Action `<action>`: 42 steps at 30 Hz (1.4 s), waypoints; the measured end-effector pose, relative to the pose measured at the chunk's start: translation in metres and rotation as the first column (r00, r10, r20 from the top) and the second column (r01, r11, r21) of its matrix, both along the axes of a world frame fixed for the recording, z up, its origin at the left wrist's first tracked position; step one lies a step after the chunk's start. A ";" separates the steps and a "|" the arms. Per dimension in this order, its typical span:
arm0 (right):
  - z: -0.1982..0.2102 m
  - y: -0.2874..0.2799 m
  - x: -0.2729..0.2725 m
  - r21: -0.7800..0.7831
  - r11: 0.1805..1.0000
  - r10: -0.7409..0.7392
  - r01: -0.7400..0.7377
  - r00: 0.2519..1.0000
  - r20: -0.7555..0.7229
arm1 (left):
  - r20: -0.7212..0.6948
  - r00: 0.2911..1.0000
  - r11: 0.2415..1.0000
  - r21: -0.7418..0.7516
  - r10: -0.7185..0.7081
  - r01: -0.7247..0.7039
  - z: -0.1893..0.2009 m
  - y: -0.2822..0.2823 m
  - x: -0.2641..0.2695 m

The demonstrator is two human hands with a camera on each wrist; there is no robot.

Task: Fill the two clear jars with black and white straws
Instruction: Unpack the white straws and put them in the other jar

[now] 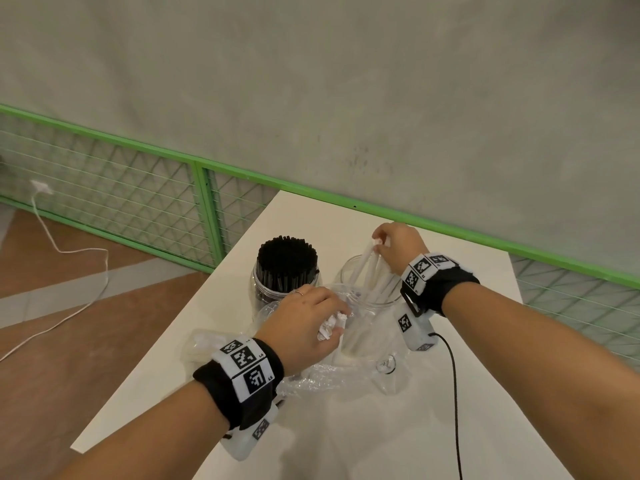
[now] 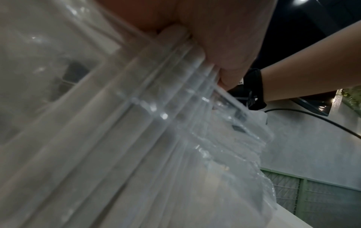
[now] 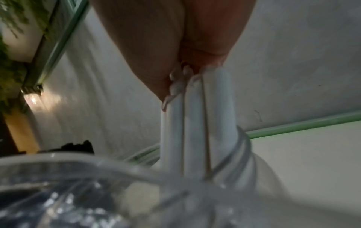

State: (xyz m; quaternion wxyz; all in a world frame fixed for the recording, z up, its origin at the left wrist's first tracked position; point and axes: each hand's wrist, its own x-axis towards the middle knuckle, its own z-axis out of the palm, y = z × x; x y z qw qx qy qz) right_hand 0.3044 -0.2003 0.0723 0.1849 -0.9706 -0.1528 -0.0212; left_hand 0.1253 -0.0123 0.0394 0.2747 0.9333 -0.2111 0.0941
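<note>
Two clear jars stand on the white table (image 1: 467, 393). The left jar (image 1: 263, 289) is packed with upright black straws (image 1: 286, 259). The right jar (image 1: 367, 299) holds several white straws (image 1: 375, 282), which lean in its mouth. My right hand (image 1: 394, 242) pinches the tops of a few white straws (image 3: 197, 123) above that jar's rim (image 3: 242, 148). My left hand (image 1: 308, 323) grips a bunch of white straws (image 1: 330, 327) inside a crinkled clear plastic bag (image 1: 322, 375) in front of the jars. In the left wrist view the bag (image 2: 175, 138) and straws fill the frame.
A black cable (image 1: 453, 393) runs from my right wrist across the table toward the near edge. A green mesh fence (image 1: 138, 188) lines the table's far side. On the floor at the left lies a white cable (image 1: 69, 271).
</note>
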 end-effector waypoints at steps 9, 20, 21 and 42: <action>0.011 -0.014 -0.034 0.127 0.992 -0.013 -0.004 0.991 0.130 | 0.019 1.000 1.000 -0.010 0.000 0.000 0.001 -0.001 -0.001; -0.032 -0.001 -0.164 0.587 0.796 0.381 -0.149 0.876 -0.295 | -0.003 1.000 0.996 -0.092 -0.003 0.002 0.004 -0.002 -0.006; -0.034 0.008 -0.163 0.625 0.768 0.398 -0.142 0.869 -0.292 | -0.006 1.000 0.994 -0.110 -0.005 0.004 0.004 -0.002 -0.006; 0.097 -0.020 -0.120 0.978 0.209 0.042 0.006 0.999 -0.015 | -0.029 0.998 0.973 -0.221 0.062 -0.067 0.004 0.013 -0.002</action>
